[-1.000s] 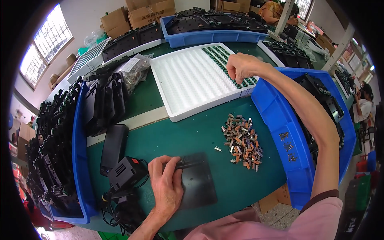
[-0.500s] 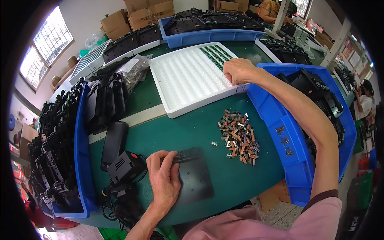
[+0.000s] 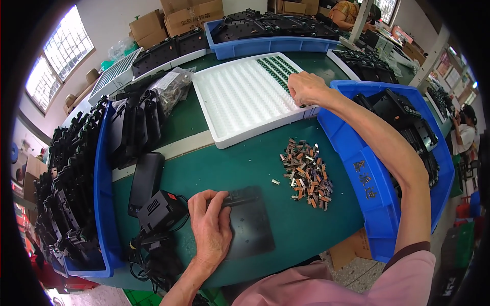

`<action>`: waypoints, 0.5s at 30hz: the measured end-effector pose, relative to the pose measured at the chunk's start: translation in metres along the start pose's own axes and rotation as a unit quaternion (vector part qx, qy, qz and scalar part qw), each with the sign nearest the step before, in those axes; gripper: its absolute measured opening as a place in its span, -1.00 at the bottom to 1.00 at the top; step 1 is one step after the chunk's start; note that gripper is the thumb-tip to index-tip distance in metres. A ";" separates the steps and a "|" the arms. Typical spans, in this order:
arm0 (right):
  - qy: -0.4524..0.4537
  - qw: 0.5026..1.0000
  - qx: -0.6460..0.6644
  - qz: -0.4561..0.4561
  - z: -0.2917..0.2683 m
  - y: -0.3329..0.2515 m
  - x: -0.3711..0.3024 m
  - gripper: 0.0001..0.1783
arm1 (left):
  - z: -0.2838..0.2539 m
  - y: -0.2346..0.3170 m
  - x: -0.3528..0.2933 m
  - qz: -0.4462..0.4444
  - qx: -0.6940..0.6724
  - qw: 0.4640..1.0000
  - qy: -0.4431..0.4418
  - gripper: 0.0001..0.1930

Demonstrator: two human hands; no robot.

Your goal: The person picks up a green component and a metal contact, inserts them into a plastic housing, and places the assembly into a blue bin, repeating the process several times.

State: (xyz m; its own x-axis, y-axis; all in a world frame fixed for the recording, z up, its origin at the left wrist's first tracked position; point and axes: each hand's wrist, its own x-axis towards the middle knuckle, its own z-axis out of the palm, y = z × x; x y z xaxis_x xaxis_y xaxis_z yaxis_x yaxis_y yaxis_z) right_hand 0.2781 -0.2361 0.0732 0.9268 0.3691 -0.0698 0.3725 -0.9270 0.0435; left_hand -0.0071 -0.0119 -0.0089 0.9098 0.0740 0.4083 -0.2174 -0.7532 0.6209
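White tray (image 3: 240, 102) is set on the green tabletop (image 3: 204, 173), with rows of small green pieces (image 3: 275, 71) seated along its right part. The right hand (image 3: 306, 87) is held over the tray's right edge, fingers bunched and pointed down; a dark bit is seen under the fingertips, but whether it is pinched cannot be told. A flat black panel (image 3: 250, 229) is laid at the tabletop's near side. Its upper left is touched by the left hand (image 3: 210, 229), fingers bent, thumb close to the forefinger; a firm grip cannot be confirmed. Loose small components (image 3: 309, 176) are heaped between panel and right blue bin (image 3: 357, 166), one piece (image 3: 275, 181) lying apart, left of the heap. Black parts are stacked in the left blue bin (image 3: 104, 204). A boxy black device (image 3: 162, 211) is placed left of the left hand.
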 end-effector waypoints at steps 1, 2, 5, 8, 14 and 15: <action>-0.040 0.999 -0.010 0.023 -0.007 -0.003 -0.004 -0.68 | 0.000 0.000 0.000 0.004 0.000 1.000 0.002 -0.66; -0.041 0.999 -0.010 0.023 -0.009 -0.003 -0.005 -0.68 | 0.000 -0.001 0.000 0.004 -0.001 1.000 0.002 -0.66; -0.048 0.998 0.015 0.024 -0.009 -0.002 -0.006 -0.68 | 0.000 -0.002 -0.001 0.005 -0.007 1.000 0.005 -0.66; -0.042 0.998 0.046 0.024 0.001 0.008 0.000 -0.72 | 0.000 -0.002 0.000 -0.004 -0.008 1.000 -0.004 -0.68; 0.084 0.995 0.043 -0.034 0.013 0.008 0.003 -0.79 | 0.000 -0.003 -0.001 0.005 0.000 1.000 0.001 -0.69; 0.059 0.997 0.035 -0.023 0.009 0.006 -0.001 -0.80 | 0.000 -0.003 -0.001 0.007 0.001 1.000 0.004 -0.68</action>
State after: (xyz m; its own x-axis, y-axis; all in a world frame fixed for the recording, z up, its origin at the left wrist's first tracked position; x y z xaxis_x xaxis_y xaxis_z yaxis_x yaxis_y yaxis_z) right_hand 0.2790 -0.2422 0.0646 0.9099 0.4120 0.0480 0.4135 -0.9101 -0.0273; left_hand -0.0070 -0.0095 -0.0110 0.9043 0.0683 0.4215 -0.2293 -0.7549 0.6144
